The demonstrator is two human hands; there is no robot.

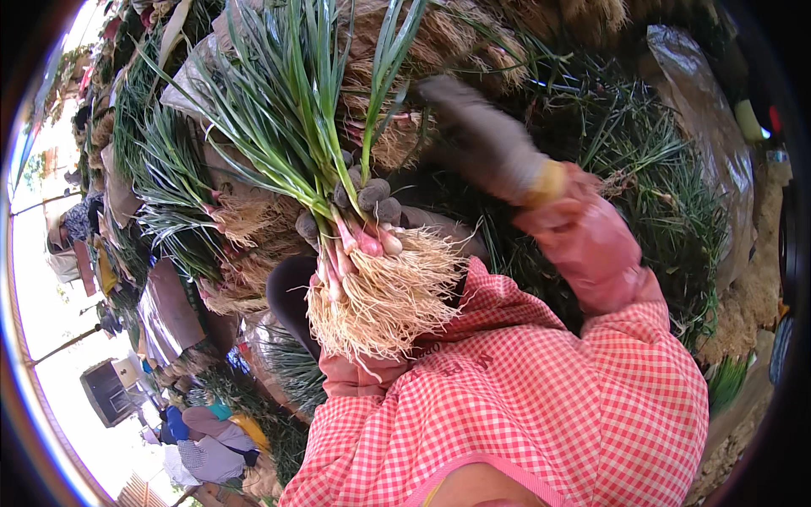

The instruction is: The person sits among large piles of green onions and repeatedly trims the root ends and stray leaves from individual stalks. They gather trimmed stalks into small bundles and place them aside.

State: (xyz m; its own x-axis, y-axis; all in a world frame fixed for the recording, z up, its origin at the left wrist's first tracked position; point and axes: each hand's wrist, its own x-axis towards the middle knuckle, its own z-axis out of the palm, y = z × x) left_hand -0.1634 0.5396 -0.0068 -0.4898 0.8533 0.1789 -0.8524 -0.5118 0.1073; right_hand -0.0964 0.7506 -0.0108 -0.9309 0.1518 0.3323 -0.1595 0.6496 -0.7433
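A bunch of bulb plants with long green leaves [298, 95], reddish-pink bases [367, 241] and a thick mass of pale roots [386, 301] is before my chest. My left hand [375, 196], in a dark grey glove, is closed around the bunch just above the pink bases. Only its fingers show; the roots hide the palm and wrist. My right hand [472, 130], in a brown-grey glove, is stretched out to the right of the bunch, over dark green foliage. Motion blurs it, so its fingers and anything in them are unclear.
More rooted bunches [247, 222] lie at left and at the top. Loose green leaves [646, 146] are heaped at right beside a clear plastic sheet [709, 127]. A seated person [215, 450] is at lower left, and a dark screen-like panel [108, 393] stands behind.
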